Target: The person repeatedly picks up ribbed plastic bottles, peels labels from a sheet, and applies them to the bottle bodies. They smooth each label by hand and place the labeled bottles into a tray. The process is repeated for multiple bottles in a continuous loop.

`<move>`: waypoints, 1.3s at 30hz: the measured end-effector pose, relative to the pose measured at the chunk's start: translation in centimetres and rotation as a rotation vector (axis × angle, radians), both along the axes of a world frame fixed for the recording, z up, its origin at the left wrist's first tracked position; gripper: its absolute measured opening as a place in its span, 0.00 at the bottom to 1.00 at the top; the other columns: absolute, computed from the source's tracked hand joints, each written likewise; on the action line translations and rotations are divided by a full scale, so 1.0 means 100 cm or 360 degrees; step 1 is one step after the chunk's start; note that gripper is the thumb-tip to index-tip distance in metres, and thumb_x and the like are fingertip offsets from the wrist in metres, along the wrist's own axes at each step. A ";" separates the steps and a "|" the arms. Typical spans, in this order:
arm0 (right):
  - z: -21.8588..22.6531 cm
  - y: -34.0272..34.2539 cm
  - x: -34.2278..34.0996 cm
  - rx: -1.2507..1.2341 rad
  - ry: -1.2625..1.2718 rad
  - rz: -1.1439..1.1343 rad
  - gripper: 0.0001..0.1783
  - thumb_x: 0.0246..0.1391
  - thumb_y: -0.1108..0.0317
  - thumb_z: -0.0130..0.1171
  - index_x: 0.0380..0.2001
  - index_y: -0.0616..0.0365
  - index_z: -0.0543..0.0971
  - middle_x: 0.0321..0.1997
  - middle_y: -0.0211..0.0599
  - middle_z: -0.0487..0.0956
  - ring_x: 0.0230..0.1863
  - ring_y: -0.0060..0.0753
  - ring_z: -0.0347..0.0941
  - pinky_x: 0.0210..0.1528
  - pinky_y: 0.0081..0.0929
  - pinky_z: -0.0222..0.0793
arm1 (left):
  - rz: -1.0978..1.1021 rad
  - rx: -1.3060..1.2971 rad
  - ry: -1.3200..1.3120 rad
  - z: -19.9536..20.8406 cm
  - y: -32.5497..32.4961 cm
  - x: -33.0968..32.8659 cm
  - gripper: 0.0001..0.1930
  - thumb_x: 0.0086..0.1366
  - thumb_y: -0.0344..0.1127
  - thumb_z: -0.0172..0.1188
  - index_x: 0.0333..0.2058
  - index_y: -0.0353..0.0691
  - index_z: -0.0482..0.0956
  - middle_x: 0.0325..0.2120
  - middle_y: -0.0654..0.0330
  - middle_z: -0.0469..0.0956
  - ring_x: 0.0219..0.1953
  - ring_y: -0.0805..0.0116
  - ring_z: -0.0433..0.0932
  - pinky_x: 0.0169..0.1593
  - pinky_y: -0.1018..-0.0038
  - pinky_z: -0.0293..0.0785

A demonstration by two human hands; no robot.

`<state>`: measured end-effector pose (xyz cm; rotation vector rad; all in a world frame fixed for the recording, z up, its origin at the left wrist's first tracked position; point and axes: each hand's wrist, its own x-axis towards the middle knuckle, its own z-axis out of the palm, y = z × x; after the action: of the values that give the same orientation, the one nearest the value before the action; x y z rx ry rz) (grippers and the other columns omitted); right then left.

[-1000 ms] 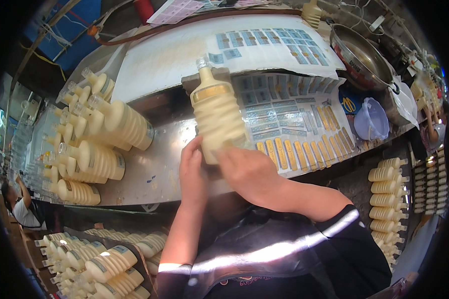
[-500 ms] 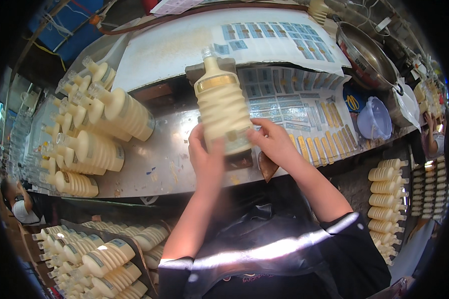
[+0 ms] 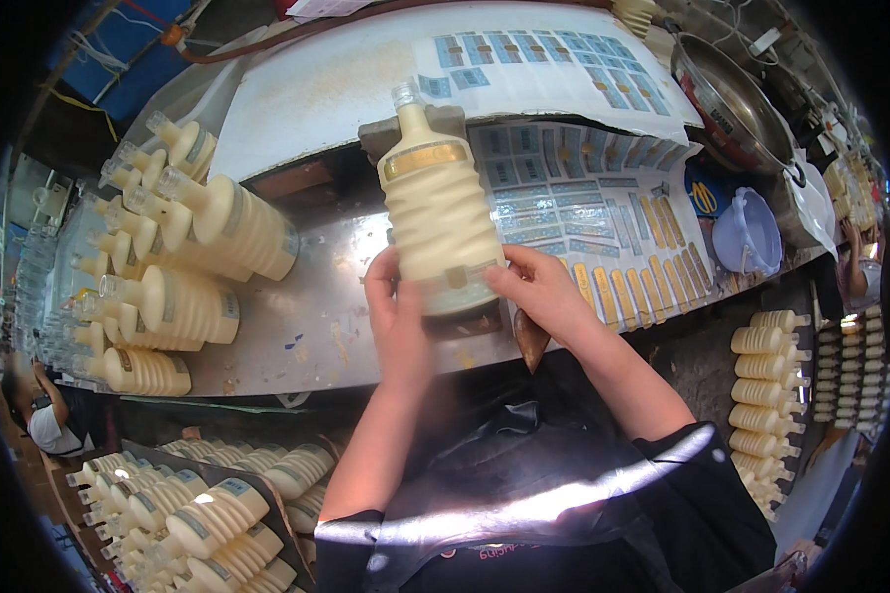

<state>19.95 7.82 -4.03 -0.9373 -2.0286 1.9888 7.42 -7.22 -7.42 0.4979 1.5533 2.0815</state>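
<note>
Right hand [image 3: 544, 292] had moved right, holding the bottle [image 3: 440, 217] with left hand [image 3: 398, 308], fingers half-bent, maybe smoothing its label [image 3: 457, 277], likely needing pressing next.

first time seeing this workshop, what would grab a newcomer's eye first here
Probably the large cream ribbed bottle with its gold band, at the centre, its lower end between the left hand and right hand. Next, rows of gold strips to its right, and similar cream bottles crowding the metal table at left.
</note>
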 end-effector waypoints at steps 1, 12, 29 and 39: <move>0.011 0.001 0.001 -0.0091 -0.0011 0.0025 0.23 0.67 0.58 0.59 0.57 0.66 0.78 0.39 0.28 0.82 0.38 0.15 0.73 0.43 0.20 0.70 | -0.0005 0.0090 -0.0087 -0.003 -0.002 -0.002 0.26 0.75 0.35 0.54 0.68 0.38 0.60 0.63 0.55 0.67 0.61 0.66 0.67 0.68 0.67 0.60; -0.005 0.000 -0.001 -0.0180 0.0098 -0.0010 0.24 0.68 0.59 0.58 0.58 0.65 0.77 0.45 0.34 0.81 0.44 0.20 0.73 0.48 0.23 0.69 | -0.0031 -0.0039 -0.0026 -0.005 -0.004 -0.003 0.31 0.68 0.28 0.61 0.67 0.34 0.60 0.66 0.51 0.63 0.69 0.60 0.61 0.72 0.61 0.56; -0.012 -0.004 -0.002 -0.0175 0.0225 -0.0105 0.23 0.64 0.60 0.61 0.56 0.62 0.79 0.31 0.28 0.81 0.29 0.14 0.73 0.31 0.19 0.70 | -0.0018 -0.0002 -0.0030 -0.007 -0.004 -0.005 0.33 0.67 0.31 0.64 0.66 0.33 0.61 0.64 0.51 0.65 0.68 0.59 0.62 0.72 0.62 0.57; -0.001 0.007 0.007 -0.0216 0.0094 0.0101 0.26 0.72 0.53 0.52 0.60 0.62 0.76 0.51 0.33 0.82 0.34 0.13 0.67 0.38 0.14 0.67 | -0.0083 0.0184 -0.0160 -0.011 -0.010 -0.008 0.27 0.76 0.38 0.53 0.69 0.35 0.60 0.66 0.53 0.65 0.67 0.62 0.63 0.71 0.64 0.57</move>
<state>20.61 8.52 -4.10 -0.8375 -1.9362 2.1844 6.64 -8.21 -8.48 0.4623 1.3550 2.1310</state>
